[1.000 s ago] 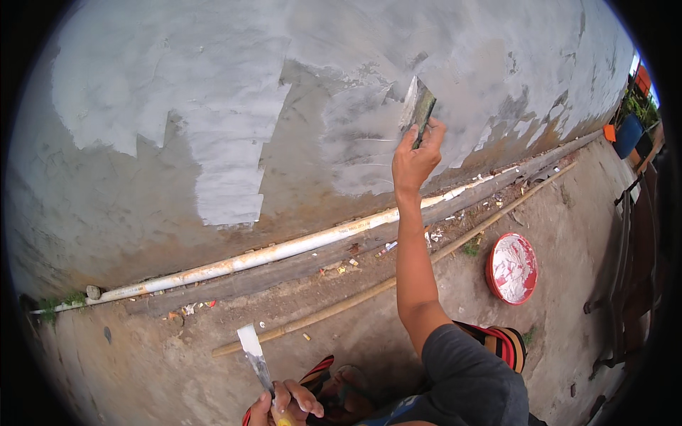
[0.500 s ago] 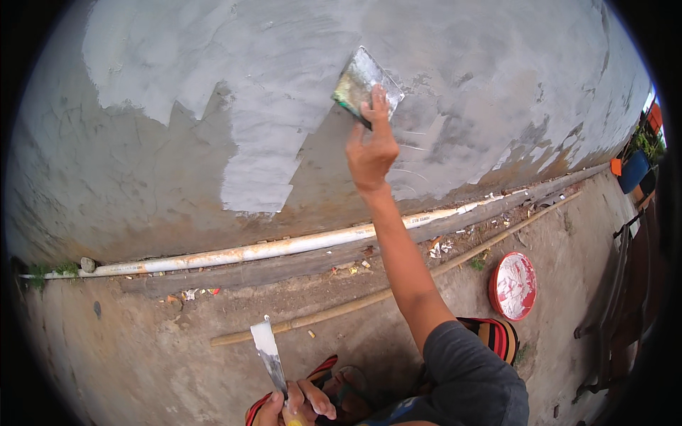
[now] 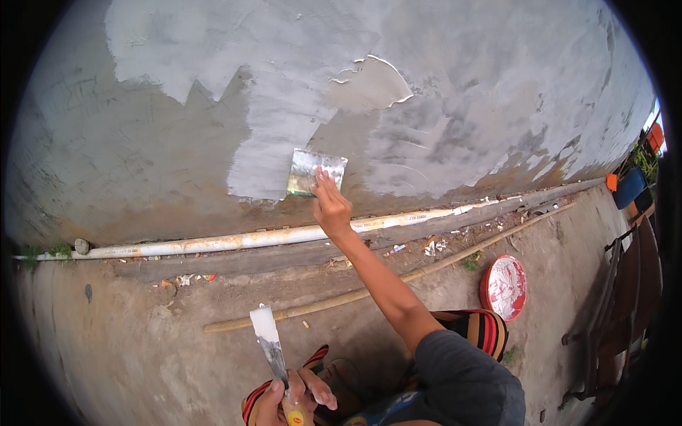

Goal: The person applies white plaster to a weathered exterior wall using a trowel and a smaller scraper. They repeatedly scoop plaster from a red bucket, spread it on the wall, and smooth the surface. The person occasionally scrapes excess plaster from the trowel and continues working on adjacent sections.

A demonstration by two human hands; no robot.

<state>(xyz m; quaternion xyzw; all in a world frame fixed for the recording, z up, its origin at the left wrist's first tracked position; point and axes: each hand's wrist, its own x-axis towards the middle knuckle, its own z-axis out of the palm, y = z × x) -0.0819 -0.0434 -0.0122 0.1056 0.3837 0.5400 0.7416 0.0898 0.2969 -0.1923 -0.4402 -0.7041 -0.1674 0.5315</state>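
At eleven o'clock from the right grip [image 3: 333, 208], its clasped scraper [image 3: 307, 167] meets the wall [image 3: 170, 156]; the left grip [image 3: 302, 392] holds a putty knife [image 3: 271, 346] pointing toward eleven.

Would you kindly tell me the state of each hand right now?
Left hand: closed, holding the scraper.
Right hand: holding the square blade at the wall.

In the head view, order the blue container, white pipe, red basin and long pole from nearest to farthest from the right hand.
From the right hand:
1. White pipe: just below it.
2. Long pole: farther down, below the pipe.
3. Red basin: lower right, past the pole.
4. Blue container: far right, near the picture's edge.
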